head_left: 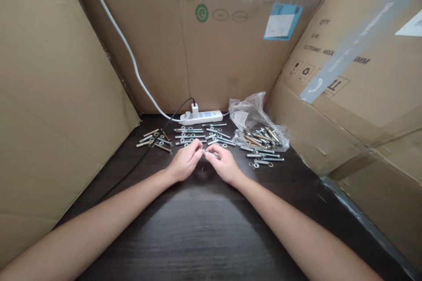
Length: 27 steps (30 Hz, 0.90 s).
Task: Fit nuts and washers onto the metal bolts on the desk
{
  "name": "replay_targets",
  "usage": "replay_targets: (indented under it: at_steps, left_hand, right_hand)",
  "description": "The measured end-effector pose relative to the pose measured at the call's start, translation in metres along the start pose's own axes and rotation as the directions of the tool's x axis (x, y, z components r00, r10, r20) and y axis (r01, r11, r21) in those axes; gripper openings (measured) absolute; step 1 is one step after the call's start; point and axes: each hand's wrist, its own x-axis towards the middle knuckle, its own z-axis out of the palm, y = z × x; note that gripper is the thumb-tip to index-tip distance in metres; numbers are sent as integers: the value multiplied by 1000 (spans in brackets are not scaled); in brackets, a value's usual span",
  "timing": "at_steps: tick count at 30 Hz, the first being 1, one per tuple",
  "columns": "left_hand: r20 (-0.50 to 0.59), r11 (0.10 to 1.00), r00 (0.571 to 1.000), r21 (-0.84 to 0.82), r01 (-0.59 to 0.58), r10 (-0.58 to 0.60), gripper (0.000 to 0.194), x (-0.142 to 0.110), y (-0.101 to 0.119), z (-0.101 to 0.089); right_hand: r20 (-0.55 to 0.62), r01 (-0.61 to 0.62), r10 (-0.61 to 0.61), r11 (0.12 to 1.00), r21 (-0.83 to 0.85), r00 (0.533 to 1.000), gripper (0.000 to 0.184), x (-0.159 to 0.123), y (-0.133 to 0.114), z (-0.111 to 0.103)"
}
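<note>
Both my hands meet over the dark tabletop, fingers closed. My right hand (225, 164) grips a silver bolt (212, 154), which lies partly hidden under the fingers. At the bolt's left end, the thumb and fingers of my left hand (186, 162) pinch together; whether a nut or a washer is between them is too small to tell. Just beyond my hands lie rows of loose bolts (190, 137), with sleeves, nuts and washers among them. More bolts and sleeves (263, 154) rest to the right, with a washer (271, 164) beside them.
Behind the rows stands a white power strip (214, 117) with a charger (194, 109) plugged in. A black cable (140, 158) crosses the left bolt pile (161, 145). At right, a clear plastic bag (250, 109) holds assembled bolts (260, 138). Cardboard walls (227, 61) enclose three sides.
</note>
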Motion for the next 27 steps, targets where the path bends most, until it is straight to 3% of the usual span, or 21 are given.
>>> replay_targets:
  at_steps: [3, 7, 13, 16, 18, 21, 24, 27]
  left_hand:
    - [35, 999, 999, 35, -19, 18, 35, 3, -1, 2]
    - [50, 999, 998, -6, -38, 39, 37, 4, -2, 4]
    - [18, 995, 998, -89, -52, 54, 9, 0, 1, 3]
    - [-14, 980, 997, -184, -81, 80, 26, -2, 1, 2]
    - [-48, 970, 995, -224, -91, 83, 27, -1, 1, 2]
    - [-82, 986, 994, -145, -84, 72, 7, 2, 1, 2]
    - [-36, 997, 997, -29, -72, 71, 28, 4, 0, 3]
    - [-9, 996, 996, -5, -84, 84, 31, 4, -1, 4]
  right_hand:
    - [-7, 8, -8, 999, -35, 1000, 18, -1, 0, -1]
    - [-1, 14, -14, 997, -70, 1000, 18, -3, 0, -2]
    - [8, 8, -8, 998, -59, 1000, 20, -2, 2, -1]
    - [9, 6, -6, 998, -60, 1000, 19, -1, 3, -1]
    - [0, 13, -14, 998, -64, 1000, 18, -1, 2, -1]
    - [-1, 10, -10, 999, -53, 1000, 17, -2, 0, -1]
    - [4, 1, -1, 998, -55, 1000, 16, -3, -1, 0]
    - [5, 3, -3, 998, -70, 1000, 14, -3, -1, 0]
